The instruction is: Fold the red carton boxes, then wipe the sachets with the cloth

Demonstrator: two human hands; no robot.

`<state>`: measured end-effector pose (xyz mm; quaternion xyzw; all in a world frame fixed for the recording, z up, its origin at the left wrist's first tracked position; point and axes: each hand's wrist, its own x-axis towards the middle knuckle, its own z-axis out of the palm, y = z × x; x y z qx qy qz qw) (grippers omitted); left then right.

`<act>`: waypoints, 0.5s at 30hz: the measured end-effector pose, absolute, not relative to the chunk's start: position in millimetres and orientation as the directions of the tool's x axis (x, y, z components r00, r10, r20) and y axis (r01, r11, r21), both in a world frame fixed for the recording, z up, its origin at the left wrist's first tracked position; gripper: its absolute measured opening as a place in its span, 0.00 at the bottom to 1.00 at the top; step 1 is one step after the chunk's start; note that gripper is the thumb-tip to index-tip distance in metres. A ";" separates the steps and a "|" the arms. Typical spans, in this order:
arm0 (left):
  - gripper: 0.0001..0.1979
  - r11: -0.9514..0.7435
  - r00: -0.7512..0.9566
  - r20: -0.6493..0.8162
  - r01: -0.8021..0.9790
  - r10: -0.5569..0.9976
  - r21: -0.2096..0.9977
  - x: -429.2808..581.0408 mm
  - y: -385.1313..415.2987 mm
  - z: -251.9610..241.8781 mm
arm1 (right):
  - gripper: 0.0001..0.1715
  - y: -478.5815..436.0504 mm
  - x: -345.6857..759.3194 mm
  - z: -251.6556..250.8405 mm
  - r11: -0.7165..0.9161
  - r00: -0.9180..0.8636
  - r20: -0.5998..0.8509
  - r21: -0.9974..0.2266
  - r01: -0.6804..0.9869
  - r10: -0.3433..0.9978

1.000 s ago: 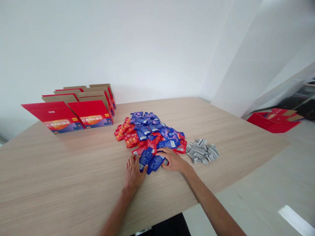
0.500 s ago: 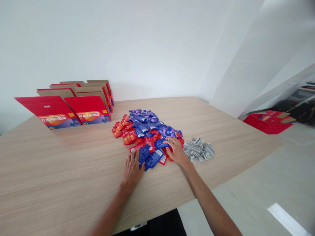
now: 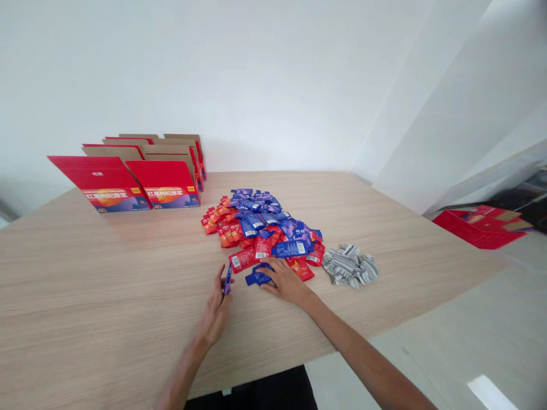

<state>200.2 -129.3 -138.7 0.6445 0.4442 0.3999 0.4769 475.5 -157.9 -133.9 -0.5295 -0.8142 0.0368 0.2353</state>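
Observation:
A heap of blue and red sachets (image 3: 261,228) lies in the middle of the wooden table (image 3: 106,296). My left hand (image 3: 216,310) is turned on its edge at the heap's near side, its fingers closed on a blue sachet (image 3: 227,280) held upright. My right hand (image 3: 285,283) lies just to the right, fingers resting on another blue sachet (image 3: 257,277) flat on the table at the heap's near edge.
Several red open cartons (image 3: 141,176) stand in rows at the back left. A small pile of grey striped packets (image 3: 350,265) lies right of the heap. Red boxes (image 3: 481,226) sit on the floor at the right. The table's near edge runs below my forearms.
My left hand has turned on edge and lifted a blue sachet off the table. My right hand has drawn back from the heap to its near edge, onto another blue sachet.

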 end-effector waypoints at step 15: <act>0.29 0.438 0.314 -0.335 -0.365 0.888 0.822 188.4 -160.4 -119.0 | 0.19 -95.7 476.9 -136.8 0.335 -0.186 0.419 -0.318 0.887 0.889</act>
